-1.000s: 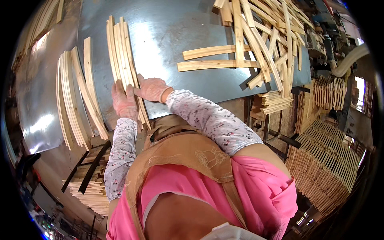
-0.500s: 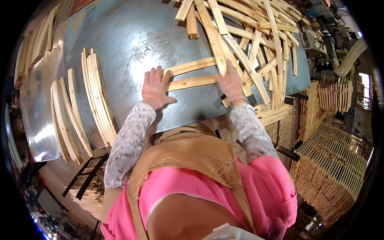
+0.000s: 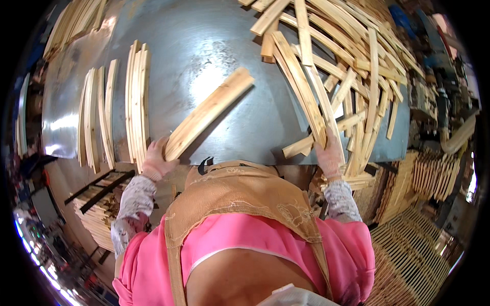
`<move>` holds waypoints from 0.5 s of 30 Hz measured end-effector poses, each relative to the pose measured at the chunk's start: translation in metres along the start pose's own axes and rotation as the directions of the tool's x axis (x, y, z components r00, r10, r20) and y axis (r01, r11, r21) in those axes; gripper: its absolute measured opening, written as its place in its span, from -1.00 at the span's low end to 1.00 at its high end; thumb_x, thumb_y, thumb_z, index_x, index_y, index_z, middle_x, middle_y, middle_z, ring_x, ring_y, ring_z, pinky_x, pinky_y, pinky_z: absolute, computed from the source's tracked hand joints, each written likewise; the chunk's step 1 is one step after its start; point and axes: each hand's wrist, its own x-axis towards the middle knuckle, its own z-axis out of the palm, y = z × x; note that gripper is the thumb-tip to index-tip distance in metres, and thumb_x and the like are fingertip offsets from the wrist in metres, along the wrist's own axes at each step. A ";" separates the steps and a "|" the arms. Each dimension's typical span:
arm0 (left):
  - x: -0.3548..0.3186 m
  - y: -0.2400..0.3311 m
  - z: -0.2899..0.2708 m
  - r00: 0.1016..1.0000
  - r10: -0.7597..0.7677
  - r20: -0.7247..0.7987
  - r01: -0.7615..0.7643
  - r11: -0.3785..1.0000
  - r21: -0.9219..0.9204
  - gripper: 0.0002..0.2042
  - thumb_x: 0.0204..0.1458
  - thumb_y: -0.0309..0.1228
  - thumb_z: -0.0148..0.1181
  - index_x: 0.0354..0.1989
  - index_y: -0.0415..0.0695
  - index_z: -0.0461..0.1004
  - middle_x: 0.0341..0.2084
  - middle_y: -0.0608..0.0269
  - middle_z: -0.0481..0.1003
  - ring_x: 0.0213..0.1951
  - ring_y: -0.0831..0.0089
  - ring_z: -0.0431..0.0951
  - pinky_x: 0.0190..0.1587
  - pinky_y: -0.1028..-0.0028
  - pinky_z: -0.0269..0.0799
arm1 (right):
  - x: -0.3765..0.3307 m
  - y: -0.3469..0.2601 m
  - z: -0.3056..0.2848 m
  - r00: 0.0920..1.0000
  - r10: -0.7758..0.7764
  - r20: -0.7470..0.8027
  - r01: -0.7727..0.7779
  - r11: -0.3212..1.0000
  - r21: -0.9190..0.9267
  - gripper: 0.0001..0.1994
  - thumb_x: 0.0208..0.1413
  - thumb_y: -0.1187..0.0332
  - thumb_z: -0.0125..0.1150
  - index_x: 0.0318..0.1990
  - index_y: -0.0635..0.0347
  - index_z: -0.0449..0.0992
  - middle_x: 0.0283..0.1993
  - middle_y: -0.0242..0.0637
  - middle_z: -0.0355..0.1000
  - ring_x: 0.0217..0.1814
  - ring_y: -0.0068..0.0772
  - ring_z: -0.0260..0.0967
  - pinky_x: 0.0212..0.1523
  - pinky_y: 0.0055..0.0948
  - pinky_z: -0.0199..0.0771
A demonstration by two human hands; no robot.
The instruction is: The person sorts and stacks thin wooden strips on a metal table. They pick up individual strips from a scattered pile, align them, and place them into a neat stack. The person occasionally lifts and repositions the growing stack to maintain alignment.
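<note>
My left hand (image 3: 160, 160), near the table's front edge, is closed round the near end of a couple of wooden slats (image 3: 209, 115). They lie side by side and slant away to the right over the grey metal table (image 3: 171, 30). On the right, my right hand (image 3: 329, 156) grips the near end of a long pale slat (image 3: 298, 86) at the edge of a loose heap of slats (image 3: 352, 66). Its fingers are partly hidden by the wood.
Left on the table stands a neat row of slats (image 3: 137, 102), with more slats (image 3: 90, 122) beyond it. Stacked wood (image 3: 94, 209) sits below the table at left. At lower right is a large stack of slats (image 3: 413, 255), with a pale hose (image 3: 459, 135) behind.
Two slats that lay between my hands are now in my left hand, swung aslant to the left. My right hand has drawn back toward the front edge, holding a slat's end.
</note>
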 end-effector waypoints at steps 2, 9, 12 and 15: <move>-0.032 -0.072 0.031 0.996 -0.089 -0.012 0.070 0.855 -0.514 -0.17 0.03 -0.08 0.42 0.45 -0.26 0.32 0.20 -0.05 0.52 0.14 0.14 0.58 0.30 0.25 0.50 | -0.018 0.011 0.018 0.995 -0.091 -0.034 0.094 0.992 0.083 -0.21 0.14 0.33 0.43 0.54 0.16 0.26 0.20 0.13 0.49 0.22 0.27 0.45 0.26 0.04 0.48; -0.006 -0.009 0.006 0.862 0.162 0.480 0.483 -0.546 -0.684 -0.29 0.27 -0.09 0.08 0.46 -0.39 0.24 0.07 -0.38 0.57 -0.01 -0.17 0.69 0.15 -0.14 0.66 | -0.079 -0.033 0.024 0.992 -0.079 0.094 0.072 0.995 0.072 -0.23 0.15 0.38 0.39 0.54 0.13 0.26 0.12 0.19 0.47 0.14 0.35 0.45 0.13 0.11 0.52; 0.017 0.015 0.018 0.921 0.065 0.385 0.363 -0.507 -0.782 -0.10 0.24 0.22 0.23 0.44 -0.39 0.25 0.00 -0.34 0.58 -0.15 -0.05 0.70 0.04 -0.03 0.73 | -0.116 -0.026 0.013 0.975 -0.168 0.144 0.173 0.985 -0.026 -0.22 0.12 0.39 0.39 0.53 0.14 0.26 0.07 0.20 0.47 0.10 0.38 0.44 0.09 0.13 0.53; 0.042 0.010 0.050 0.929 0.024 0.368 0.345 -0.412 -0.844 -0.08 0.26 0.45 0.04 0.38 -0.26 0.35 -0.31 0.08 0.56 -0.43 0.25 0.60 -0.36 0.16 0.66 | -0.135 -0.037 0.009 0.947 -0.177 0.268 0.168 0.984 0.054 -0.21 0.09 0.38 0.41 0.52 0.16 0.27 0.07 0.21 0.47 0.10 0.36 0.44 0.10 0.12 0.54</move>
